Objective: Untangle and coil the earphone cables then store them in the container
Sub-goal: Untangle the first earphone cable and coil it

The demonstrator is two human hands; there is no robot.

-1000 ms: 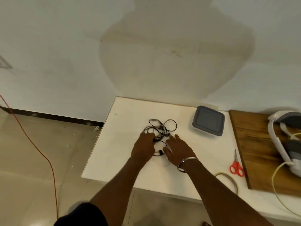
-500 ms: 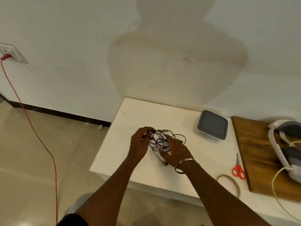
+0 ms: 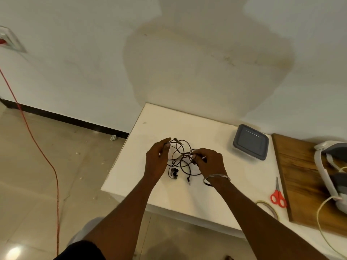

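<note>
A tangle of black earphone cables (image 3: 181,162) hangs between my two hands just above the white table (image 3: 216,194). My left hand (image 3: 156,162) pinches a strand at the tangle's upper left. On the right side, my right hand (image 3: 210,162), with a metal bangle on its wrist, pinches another strand. Earbuds and a plug dangle at the bottom of the tangle. The grey lidded container (image 3: 250,141) sits closed at the table's back right, apart from both hands.
Red-handled scissors (image 3: 278,196) and a roll of tape (image 3: 268,209) lie near the table's front right. A wooden board (image 3: 304,177) holds a white headset (image 3: 330,173) with a pale cable. An orange cord (image 3: 37,147) runs across the floor on the left.
Both hands have gone from resting on the tangle on the table to lifting it and pulling it apart sideways. The camera view has shifted to the left.
</note>
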